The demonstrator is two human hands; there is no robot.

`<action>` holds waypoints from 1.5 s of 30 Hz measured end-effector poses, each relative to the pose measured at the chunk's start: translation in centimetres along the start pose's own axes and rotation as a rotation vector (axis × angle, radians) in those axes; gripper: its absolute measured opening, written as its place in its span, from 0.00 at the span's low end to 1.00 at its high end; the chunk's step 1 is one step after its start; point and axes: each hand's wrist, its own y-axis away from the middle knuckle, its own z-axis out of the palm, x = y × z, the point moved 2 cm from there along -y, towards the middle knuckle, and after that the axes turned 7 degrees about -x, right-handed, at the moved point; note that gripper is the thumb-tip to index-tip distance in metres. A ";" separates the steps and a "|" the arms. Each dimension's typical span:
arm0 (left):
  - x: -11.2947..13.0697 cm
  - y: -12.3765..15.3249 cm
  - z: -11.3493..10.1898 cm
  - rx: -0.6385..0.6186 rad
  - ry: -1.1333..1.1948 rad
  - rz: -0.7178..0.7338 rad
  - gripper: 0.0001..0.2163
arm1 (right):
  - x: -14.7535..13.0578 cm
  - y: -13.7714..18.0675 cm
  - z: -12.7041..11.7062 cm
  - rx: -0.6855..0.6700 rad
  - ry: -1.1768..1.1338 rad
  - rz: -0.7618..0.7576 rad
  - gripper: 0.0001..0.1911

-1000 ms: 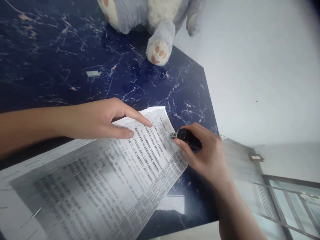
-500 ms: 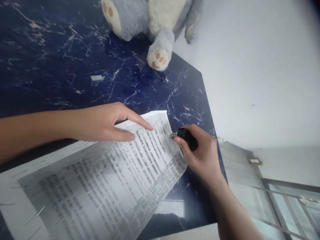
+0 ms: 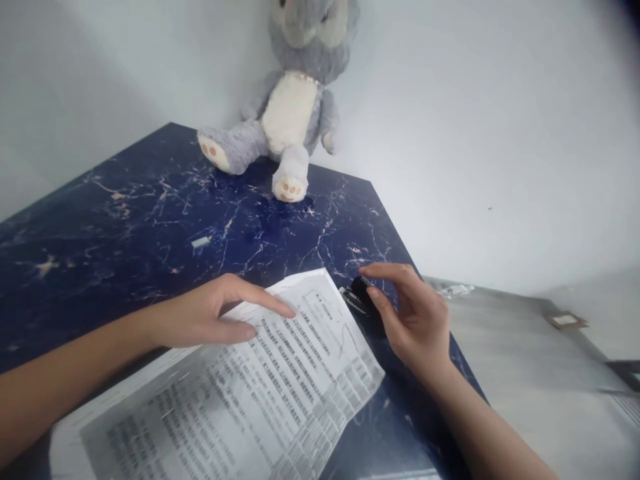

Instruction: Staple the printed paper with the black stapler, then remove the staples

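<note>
Paper, white and densely printed (image 3: pixel 293 373), lies beneath the left hand (image 3: pixel 207 317) in the head view, thumb and forefinger spread and unclenched upon it. The right hand (image 3: pixel 417 320) has thumb and forefinger parted, slack, beside a black stapler-like tool (image 3: pixel 358 297) on the dark-blue marbled bench (image 3: pixel 255 243); thumb contact is unclear.

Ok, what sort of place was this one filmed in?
Probably a room in a home, though that isn't certain: a big plush toy sits on a dark blue marble-patterned table by a plain pale wall, with printed paper on the tabletop.
</note>
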 end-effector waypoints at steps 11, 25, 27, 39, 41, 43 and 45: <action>1.2 -0.1 0.0 0.011 0.123 0.003 0.19 | -0.7 0.9 1.4 -0.352 -0.670 0.232 0.15; 0.9 -0.1 0.0 0.042 0.112 0.002 0.19 | 0.1 0.6 2.0 -0.388 -0.912 0.399 0.12; 0.8 -0.1 0.0 0.040 0.106 -0.003 0.19 | 0.2 0.6 2.1 -0.375 -0.933 0.386 0.12; 0.6 0.0 0.0 0.045 0.101 0.000 0.19 | -0.3 1.0 2.5 -0.432 -0.975 0.393 0.11; 0.3 0.0 0.0 0.047 0.100 0.029 0.19 | -0.4 1.1 2.5 -0.441 -0.990 0.387 0.11; 0.1 0.0 0.0 0.045 0.095 0.054 0.19 | -0.5 1.2 2.5 -0.431 -0.980 0.368 0.12; 0.0 0.0 0.0 0.041 0.084 0.062 0.19 | -0.5 1.2 2.5 -0.412 -0.950 0.347 0.14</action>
